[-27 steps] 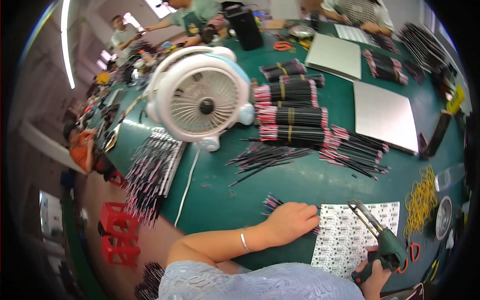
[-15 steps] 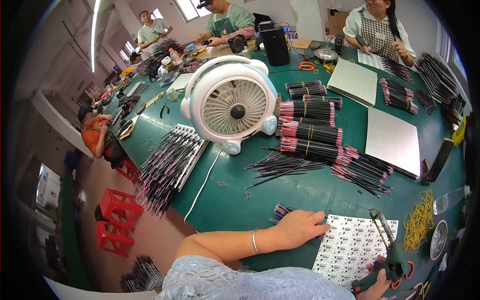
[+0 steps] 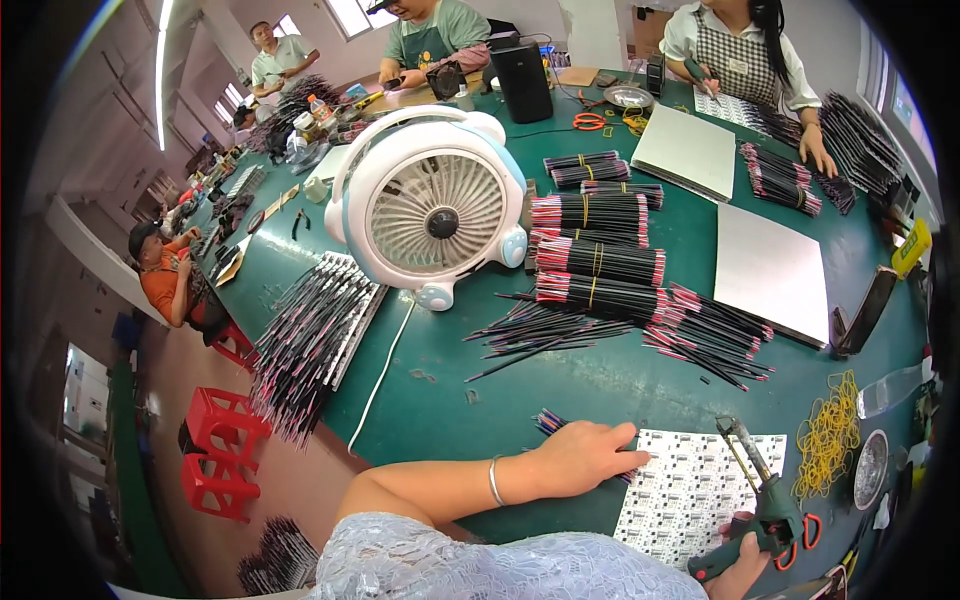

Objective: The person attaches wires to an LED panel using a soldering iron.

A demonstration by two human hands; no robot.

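My left hand (image 3: 582, 460) lies over a small bunch of thin dark wires (image 3: 548, 422), its fingers curled around them. Its fingertips reach the left edge of a white circuit-board sheet (image 3: 660, 490) with rows of small black parts. The wire ends at the fingertips are mostly hidden. Low on the right, my right hand (image 3: 738, 570) is closed around the handle of a green soldering gun (image 3: 775, 515). The gun's metal tip rises above the sheet, pointing up and away from my left hand.
Ahead stand a white fan (image 3: 440, 220), banded wire bundles (image 3: 600, 262) and loose wires (image 3: 550, 330). A wired board stack (image 3: 320, 330) lies left. To the right are yellow rubber bands (image 3: 828, 440), a metal dish (image 3: 871, 470) and pale board stacks (image 3: 770, 270). A co-worker (image 3: 740, 60) solders opposite.
The whole view has shifted slightly, moving the scene left. Both my hands keep nearly the same pose over the sheet. The co-worker opposite has lowered a hand to the wires on the table.
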